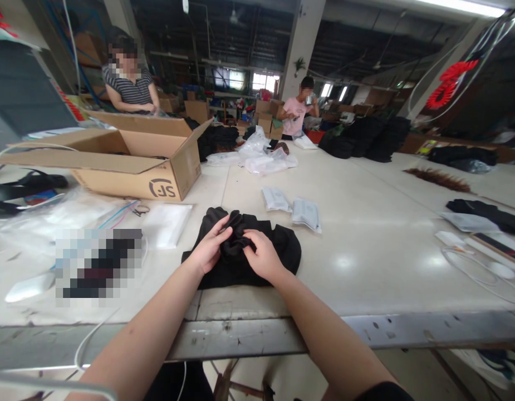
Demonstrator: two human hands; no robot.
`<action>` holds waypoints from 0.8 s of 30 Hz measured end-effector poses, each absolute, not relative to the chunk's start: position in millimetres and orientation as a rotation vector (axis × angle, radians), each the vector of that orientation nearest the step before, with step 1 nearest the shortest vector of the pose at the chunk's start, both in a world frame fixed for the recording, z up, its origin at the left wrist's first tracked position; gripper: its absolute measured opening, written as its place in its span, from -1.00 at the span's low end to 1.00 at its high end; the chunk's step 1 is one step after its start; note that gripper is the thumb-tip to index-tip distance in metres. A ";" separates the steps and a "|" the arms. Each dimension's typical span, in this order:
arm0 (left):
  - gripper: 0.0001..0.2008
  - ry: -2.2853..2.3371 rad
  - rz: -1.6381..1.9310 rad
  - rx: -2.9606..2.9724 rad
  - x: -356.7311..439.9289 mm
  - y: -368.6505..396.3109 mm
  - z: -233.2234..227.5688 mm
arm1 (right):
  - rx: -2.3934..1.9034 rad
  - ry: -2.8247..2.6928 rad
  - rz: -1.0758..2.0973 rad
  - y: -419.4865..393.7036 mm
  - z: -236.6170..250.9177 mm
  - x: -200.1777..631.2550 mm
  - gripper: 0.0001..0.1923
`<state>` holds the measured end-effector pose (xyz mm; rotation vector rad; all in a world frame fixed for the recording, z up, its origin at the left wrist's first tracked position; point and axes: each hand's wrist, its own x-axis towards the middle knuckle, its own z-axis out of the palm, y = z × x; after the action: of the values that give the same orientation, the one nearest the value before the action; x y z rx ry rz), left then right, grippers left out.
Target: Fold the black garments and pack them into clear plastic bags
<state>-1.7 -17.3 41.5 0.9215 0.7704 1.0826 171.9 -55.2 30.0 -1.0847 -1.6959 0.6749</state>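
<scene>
A black garment [278, 245] lies bunched on the pale table [366, 267] close to the near edge. My left hand [210, 248] pinches a fold of its fabric from the left. My right hand [262, 257] grips the same gathered fold from the right, the two hands almost touching. Both forearms reach in from below the table edge.
An open cardboard box [136, 161] stands at the left. Clear plastic bags [167, 223] lie beside the garment, two packets [290, 206] behind it. Piles of black cloth [366, 139] sit farther back. Two people work at the far side. White cables [478, 267] lie at right.
</scene>
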 end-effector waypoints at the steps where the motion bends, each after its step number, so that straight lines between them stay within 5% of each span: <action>1: -0.38 0.799 1.095 0.905 -2.2 -15.6 41.0 | -1.069 -1.570 0.738 -51.3 30.4 176.1 -0.75; 6: -0.45 1.008 1.229 0.901 -15.5 4.5 40.3 | -1.000 -0.811 0.797 -27.1 30.7 216.4 -0.83; 12: -0.42 1.364 1.307 1.065 -42.6 38.8 28.2 | -1.357 -0.429 0.413 -7.0 26.0 294.1 -0.76; 17: -0.40 1.893 1.146 1.724 -53.9 51.4 11.1 | -1.529 -0.744 0.303 -4.5 25.2 311.6 -0.85; 24: -0.80 2.102 0.846 1.809 -52.0 48.0 11.5 | -1.559 -1.280 0.414 -3.7 8.4 282.1 -0.79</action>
<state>-52.0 48.0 11.5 1.8095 2.1018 0.8463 282.1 -3.7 8.4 -1.5589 -1.2796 0.4140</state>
